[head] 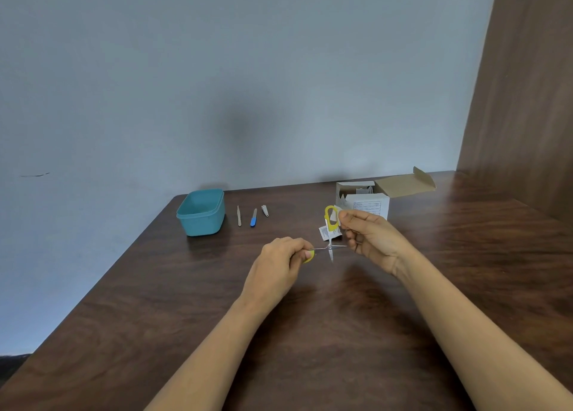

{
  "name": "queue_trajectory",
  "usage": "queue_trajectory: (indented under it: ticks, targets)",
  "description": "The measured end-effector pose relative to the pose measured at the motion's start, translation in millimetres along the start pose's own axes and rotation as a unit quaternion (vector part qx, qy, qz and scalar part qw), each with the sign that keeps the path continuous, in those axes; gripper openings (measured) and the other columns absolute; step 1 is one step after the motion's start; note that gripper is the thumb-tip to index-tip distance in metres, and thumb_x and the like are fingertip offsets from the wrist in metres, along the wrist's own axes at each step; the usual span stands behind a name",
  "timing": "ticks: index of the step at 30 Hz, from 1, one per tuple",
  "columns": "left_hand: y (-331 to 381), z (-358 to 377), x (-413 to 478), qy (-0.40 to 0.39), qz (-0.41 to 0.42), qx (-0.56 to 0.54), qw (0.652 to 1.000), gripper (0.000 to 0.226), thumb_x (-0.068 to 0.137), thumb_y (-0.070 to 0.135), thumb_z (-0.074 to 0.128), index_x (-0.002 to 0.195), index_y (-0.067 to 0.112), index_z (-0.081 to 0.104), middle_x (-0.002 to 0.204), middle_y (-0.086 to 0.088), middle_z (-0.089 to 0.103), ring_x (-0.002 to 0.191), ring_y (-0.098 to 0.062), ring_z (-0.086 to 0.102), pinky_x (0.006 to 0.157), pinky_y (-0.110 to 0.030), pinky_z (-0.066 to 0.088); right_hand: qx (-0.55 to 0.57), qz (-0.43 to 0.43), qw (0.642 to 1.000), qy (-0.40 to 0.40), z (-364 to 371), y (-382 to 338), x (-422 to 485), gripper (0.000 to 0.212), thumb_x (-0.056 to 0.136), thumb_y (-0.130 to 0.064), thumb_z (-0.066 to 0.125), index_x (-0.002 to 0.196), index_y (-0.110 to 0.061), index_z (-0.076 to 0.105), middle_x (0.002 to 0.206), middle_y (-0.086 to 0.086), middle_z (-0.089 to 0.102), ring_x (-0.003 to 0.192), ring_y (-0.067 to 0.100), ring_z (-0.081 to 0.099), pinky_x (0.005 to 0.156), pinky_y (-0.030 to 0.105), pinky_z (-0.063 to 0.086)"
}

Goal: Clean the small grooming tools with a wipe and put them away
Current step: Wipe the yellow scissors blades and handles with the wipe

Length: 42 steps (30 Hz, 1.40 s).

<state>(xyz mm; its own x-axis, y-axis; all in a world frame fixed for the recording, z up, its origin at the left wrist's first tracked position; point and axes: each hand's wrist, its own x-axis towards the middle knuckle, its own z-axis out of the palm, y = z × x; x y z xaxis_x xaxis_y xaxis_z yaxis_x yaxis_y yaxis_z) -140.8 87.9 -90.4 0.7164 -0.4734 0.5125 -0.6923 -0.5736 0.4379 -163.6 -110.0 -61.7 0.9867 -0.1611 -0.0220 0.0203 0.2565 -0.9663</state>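
Small scissors [330,247] with yellow handles are spread wide open above the table. My left hand [279,268] grips one yellow handle at the left. My right hand [369,238] pinches a white wipe [337,214] against the other yellow handle [330,218], which points up. A torn wipe sachet [324,232] lies on the table behind the scissors. Tweezers [239,216], a blue-handled nail file [253,217] and nail clippers [264,210] lie in a row further back.
A teal plastic container [201,213] stands open at the back left of the dark wooden table [310,333]. An open white cardboard box [366,198] of wipes stands at the back right. A brown wooden panel [524,100] rises on the right.
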Motion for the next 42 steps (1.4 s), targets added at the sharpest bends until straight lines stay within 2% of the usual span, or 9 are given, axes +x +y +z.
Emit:
queue_trajectory:
  ticks: [5,8,12,15,20,23,27,34,42]
  targets:
    - [1,0,-1,0.003,0.002,-0.03,1.0,0.014,0.095,0.019,0.056,0.096,0.02,0.071,0.083,0.01,0.064,0.075,-0.003,0.052,0.066,-0.014,0.039,-0.038,-0.014,0.999,-0.024,0,-1,-1,0.012,0.092,-0.016,0.059,0.084,-0.013,0.067,0.059,-0.006,0.05,0.057,0.005,0.04,0.055,0.015,0.039]
    - [6,0,-1,0.038,-0.061,-0.12,0.99,0.011,0.092,0.017,0.061,0.091,0.02,0.072,0.075,0.003,0.065,0.065,-0.004,0.05,0.058,-0.01,0.036,-0.003,-0.031,1.0,-0.002,6,-2,-4,0.018,0.094,-0.015,0.056,0.079,-0.014,0.065,0.055,-0.007,0.05,0.057,0.005,0.04,0.055,0.016,0.038]
    - [9,0,1,0.09,-0.187,-0.332,0.92,0.012,0.091,0.01,0.062,0.102,0.015,0.065,0.087,-0.009,0.07,0.074,-0.012,0.07,0.067,-0.023,0.057,0.053,-0.028,0.998,0.033,12,0,-4,0.019,0.093,-0.018,0.058,0.075,-0.014,0.064,0.056,-0.008,0.051,0.057,0.005,0.039,0.052,0.015,0.037]
    - [11,-1,-1,0.095,-0.216,-0.414,0.879,0.016,0.091,0.005,0.062,0.107,0.007,0.061,0.092,-0.015,0.069,0.076,-0.015,0.072,0.065,-0.023,0.057,0.046,-0.002,0.998,0.045,14,5,-2,0.016,0.09,-0.021,0.062,0.075,-0.016,0.064,0.063,-0.005,0.048,0.057,0.005,0.038,0.05,0.014,0.036]
    - [9,3,0,0.08,-0.185,-0.395,0.896,0.012,0.089,0.013,0.065,0.101,0.012,0.066,0.086,-0.013,0.07,0.069,-0.015,0.067,0.069,-0.028,0.059,-0.096,0.005,0.995,-0.003,16,10,-5,0.01,0.083,-0.018,0.07,0.087,-0.009,0.073,0.058,-0.009,0.058,0.057,0.006,0.037,0.055,0.017,0.035]
    - [9,4,0,0.086,-0.177,-0.386,0.902,0.011,0.088,0.014,0.066,0.099,0.012,0.068,0.085,-0.011,0.073,0.067,-0.016,0.068,0.068,-0.028,0.059,-0.135,-0.008,0.991,-0.018,19,9,-9,0.012,0.077,-0.022,0.076,0.082,-0.011,0.076,0.074,-0.002,0.068,0.066,0.012,0.041,0.058,0.02,0.034]
    - [8,2,2,0.116,-0.191,-0.422,0.879,0.011,0.089,0.01,0.065,0.099,0.007,0.067,0.083,-0.012,0.072,0.067,-0.018,0.068,0.067,-0.027,0.059,-0.184,-0.026,0.982,-0.039,20,6,-11,0.007,0.075,-0.015,0.078,0.069,-0.015,0.074,0.077,-0.001,0.066,0.06,0.005,0.046,0.055,0.016,0.032]
    - [6,-10,7,0.165,-0.205,-0.444,0.856,0.008,0.088,0.007,0.065,0.096,0.011,0.068,0.079,-0.005,0.071,0.065,-0.014,0.068,0.064,-0.022,0.057,-0.239,-0.001,0.969,-0.067,19,2,-16,0.01,0.07,-0.019,0.081,0.062,-0.02,0.076,0.079,0.009,0.059,0.07,0.016,0.032,0.057,0.024,0.027]
    - [8,-3,2,0.134,-0.197,-0.442,0.865,0.005,0.088,0.006,0.065,0.092,0.008,0.067,0.077,-0.007,0.071,0.065,-0.017,0.068,0.064,-0.024,0.058,-0.231,-0.045,0.969,-0.068,23,3,-19,0.006,0.076,-0.013,0.077,0.071,-0.014,0.073,0.061,-0.013,0.065,0.053,-0.01,0.053,0.056,0.009,0.037]
